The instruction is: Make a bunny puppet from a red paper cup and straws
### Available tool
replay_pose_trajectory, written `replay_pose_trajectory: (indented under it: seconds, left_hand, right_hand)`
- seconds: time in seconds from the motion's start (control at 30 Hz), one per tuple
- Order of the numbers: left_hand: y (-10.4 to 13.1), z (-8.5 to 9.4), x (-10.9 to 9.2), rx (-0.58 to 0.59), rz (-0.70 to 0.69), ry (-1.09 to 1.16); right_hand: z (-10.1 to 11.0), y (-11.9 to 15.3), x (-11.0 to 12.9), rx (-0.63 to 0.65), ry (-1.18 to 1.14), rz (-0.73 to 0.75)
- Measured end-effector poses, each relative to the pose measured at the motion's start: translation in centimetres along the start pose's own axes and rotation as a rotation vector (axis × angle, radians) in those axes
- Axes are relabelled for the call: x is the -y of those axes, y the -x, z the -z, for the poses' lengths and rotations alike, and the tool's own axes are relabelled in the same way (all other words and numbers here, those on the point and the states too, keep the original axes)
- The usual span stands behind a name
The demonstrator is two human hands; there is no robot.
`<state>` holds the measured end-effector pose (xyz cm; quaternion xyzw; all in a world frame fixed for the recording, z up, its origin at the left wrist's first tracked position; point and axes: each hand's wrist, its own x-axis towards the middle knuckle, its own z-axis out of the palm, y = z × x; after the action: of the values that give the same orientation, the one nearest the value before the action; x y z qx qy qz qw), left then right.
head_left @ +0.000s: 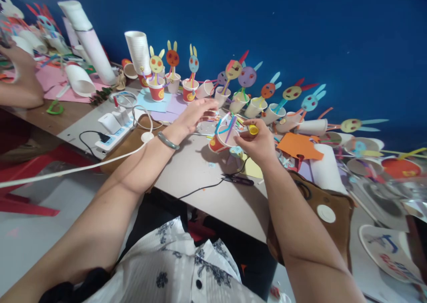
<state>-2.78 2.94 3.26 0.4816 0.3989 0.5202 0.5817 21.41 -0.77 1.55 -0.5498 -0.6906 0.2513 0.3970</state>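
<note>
One paper cup [220, 143], tilted, mouth up-right, sits just left of the nearer right hand [262, 144], fingers pinching its rim; left hand [199, 113] hangs beyond, fingers loosely parted.

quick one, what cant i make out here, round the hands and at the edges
All in the head view:
Yellow object at the right hand: too small to identify.
Left hand: palm hidden by the back of the hand.
White cable: far end cut off by the left edge.
Co-worker's arm: blurred and cut off by the left edge.
White printed panel: lettering too blurred to read.
</note>
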Motion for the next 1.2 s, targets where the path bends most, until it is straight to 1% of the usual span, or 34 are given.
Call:
replay_pose_trajectory:
  seconds: [0.1,0.17,0.23,0.3,0.43,0.6,0.73,0.83,0.93,1.07,1.2]
  left_hand:
    - [0.9,-1.0,0.8,0.177,-0.011,-0.125]
    - [1.2,-1.8,1.6,0.234,-0.065,-0.157]
    - [1.2,-2.3,2.6,0.239,-0.156,-0.191]
    - [0.9,-2.5,3.6,0.244,-0.207,-0.191]
    - [0.7,-2.5,4.9,0.261,-0.169,-0.139]
    - [1.4,-3.0,4.7,0.230,-0.170,-0.122]
    - [1.8,-3.4,4.5,0.239,-0.155,-0.137]
    - [1.8,-3.4,4.4,0.234,-0.183,-0.157]
    - [1.8,-3.5,4.3,0.218,-0.189,-0.143]
    - [1.7,-3.5,4.3,0.221,-0.168,-0.114]
    - [1.6,-3.3,4.3,0.232,-0.214,-0.232]
  right_hand:
    - [0.1,0.2,0.7,0.015,-0.035,-0.013]
    - [0.1,0.2,0.8,0.015,-0.046,-0.023]
    - [0.2,0.2,0.8,0.008,-0.048,-0.023]
    - [0.2,0.2,0.7,0.008,-0.034,-0.008]
    - [0.3,0.4,0.7,0.056,-0.011,0.017]
    - [0.4,0.5,1.0,0.143,-0.037,0.011]
    - [0.5,0.4,1.0,0.214,-0.086,-0.058]
    - [0.6,0.2,0.7,0.255,-0.100,-0.095]
    - [0.7,0.0,0.6,0.260,-0.110,-0.094]
    - [0.7,-0.1,0.6,0.210,-0.138,-0.083]
    - [0.7,-0.1,0.3,0.220,-0.127,-0.077]
